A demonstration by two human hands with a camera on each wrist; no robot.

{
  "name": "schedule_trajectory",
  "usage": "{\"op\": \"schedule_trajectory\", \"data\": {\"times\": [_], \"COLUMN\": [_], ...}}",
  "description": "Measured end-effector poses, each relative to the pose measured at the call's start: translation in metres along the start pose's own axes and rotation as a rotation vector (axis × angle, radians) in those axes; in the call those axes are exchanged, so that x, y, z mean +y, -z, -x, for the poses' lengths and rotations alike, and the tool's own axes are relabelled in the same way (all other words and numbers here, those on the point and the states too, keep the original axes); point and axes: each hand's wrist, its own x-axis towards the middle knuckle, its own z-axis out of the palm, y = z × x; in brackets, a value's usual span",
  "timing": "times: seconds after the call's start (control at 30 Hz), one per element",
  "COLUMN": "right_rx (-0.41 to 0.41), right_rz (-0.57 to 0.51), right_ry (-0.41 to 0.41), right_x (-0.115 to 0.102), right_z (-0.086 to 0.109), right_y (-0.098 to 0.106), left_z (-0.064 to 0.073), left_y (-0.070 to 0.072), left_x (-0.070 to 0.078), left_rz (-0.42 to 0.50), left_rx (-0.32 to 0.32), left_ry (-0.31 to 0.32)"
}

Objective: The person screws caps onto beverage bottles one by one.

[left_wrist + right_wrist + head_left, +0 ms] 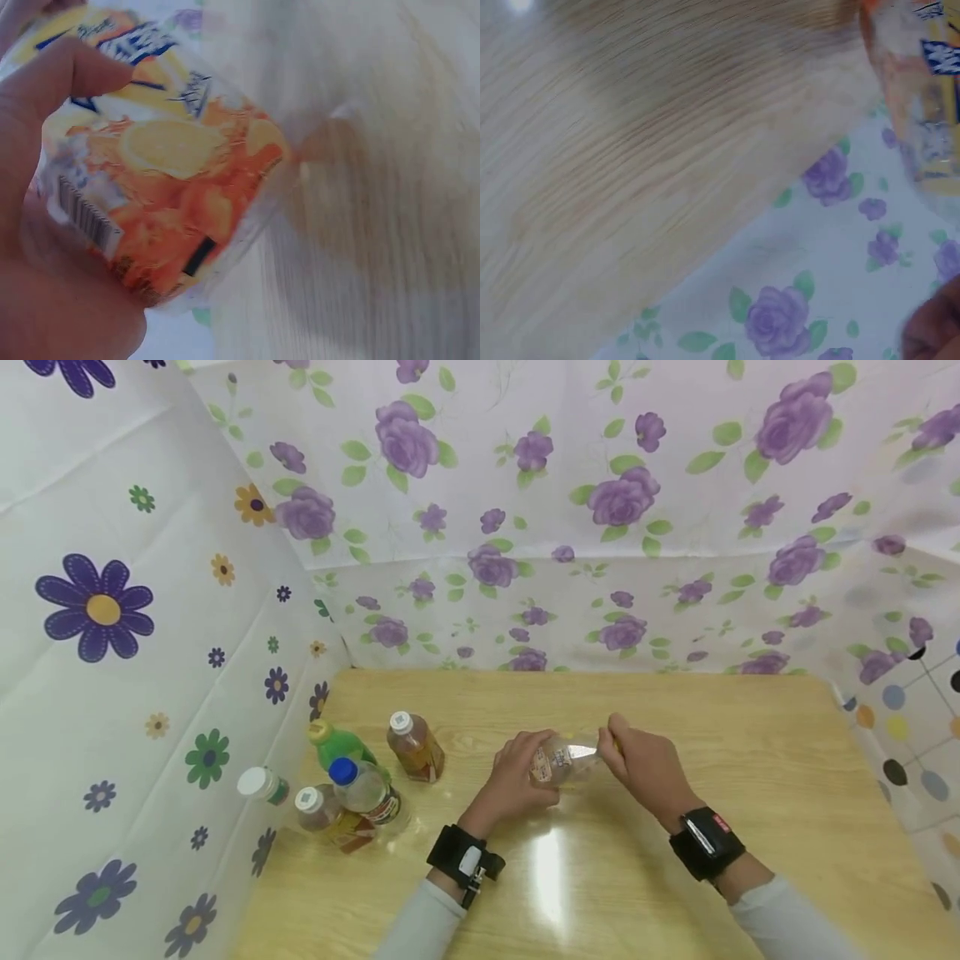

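Observation:
A clear plastic bottle [564,760] with an orange-fruit label is held tilted sideways above the table. My left hand [517,777] grips its labelled body; in the left wrist view the thumb lies across the label [172,172]. At the neck end, the curled fingers of my right hand [643,770] pinch the bottle's cap [617,745], of which only a bit of yellow shows. The right wrist view catches part of the bottle [930,112] and a little of the right hand [937,322] at the edge.
Left of the hands stand a brown-drink bottle [416,750], a green bottle [343,747], a blue-capped clear bottle [371,793], another white-capped brown bottle [330,818] and a small white-lidded container [264,785]. Flowered sheets [487,568] border the wooden table [750,760].

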Motion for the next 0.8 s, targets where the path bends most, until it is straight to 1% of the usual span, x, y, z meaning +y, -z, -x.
{"op": "schedule_trajectory", "data": {"times": [0.07,0.1,0.17,0.2,0.23,0.27,0.37,0.43,0.5,0.53,0.57,0.6,0.63,0.7,0.77,0.8], "right_rx": [-0.011,-0.017,-0.043,-0.049,-0.053,-0.056,-0.035,-0.007,0.014,0.019,0.022,0.021,0.011,-0.019,-0.057,-0.075], "right_rz": [-0.014,-0.018,-0.035,-0.04,-0.035,-0.03,-0.032,-0.028,-0.03,-0.026,-0.018,-0.017,-0.024,-0.075,-0.149,-0.187], "right_ry": [-0.135,-0.188,-0.26,-0.265,-0.245,-0.209,-0.032,0.092,0.158,0.161,0.142,0.105,0.049,-0.096,-0.245,-0.306], "right_x": [-0.004,-0.006,-0.008,-0.007,-0.005,-0.002,0.007,0.012,0.012,0.012,0.011,0.01,0.008,0.002,-0.002,-0.003], "right_z": [-0.001,-0.002,-0.001,0.0,0.001,0.002,0.004,0.002,-0.001,-0.001,-0.001,-0.002,-0.002,-0.003,-0.003,-0.003], "right_y": [0.003,0.004,0.006,0.007,0.007,0.008,0.008,0.006,0.005,0.004,0.004,0.004,0.004,0.007,0.01,0.011], "left_z": [-0.002,-0.003,-0.004,-0.004,-0.005,-0.005,-0.004,-0.004,-0.003,-0.002,-0.002,-0.003,-0.003,-0.004,-0.004,-0.004], "left_y": [-0.004,-0.006,-0.006,-0.005,-0.004,-0.003,0.0,0.0,0.001,0.0,-0.001,-0.002,-0.003,-0.006,-0.008,-0.01], "left_x": [0.003,0.004,0.006,0.006,0.007,0.006,0.003,0.001,0.0,0.0,0.0,0.001,0.002,0.004,0.006,0.007], "left_rz": [-0.025,-0.035,-0.044,-0.043,-0.033,-0.024,0.005,0.024,0.025,0.027,0.026,0.023,0.019,0.009,0.008,0.009], "left_rx": [0.028,0.038,0.04,0.032,0.024,0.015,-0.021,-0.028,-0.03,-0.025,-0.018,-0.009,-0.002,0.016,0.029,0.034], "left_ry": [-0.002,-0.003,-0.003,-0.004,-0.002,-0.003,-0.004,-0.01,-0.012,-0.012,-0.012,-0.013,-0.011,-0.005,0.004,0.012]}}
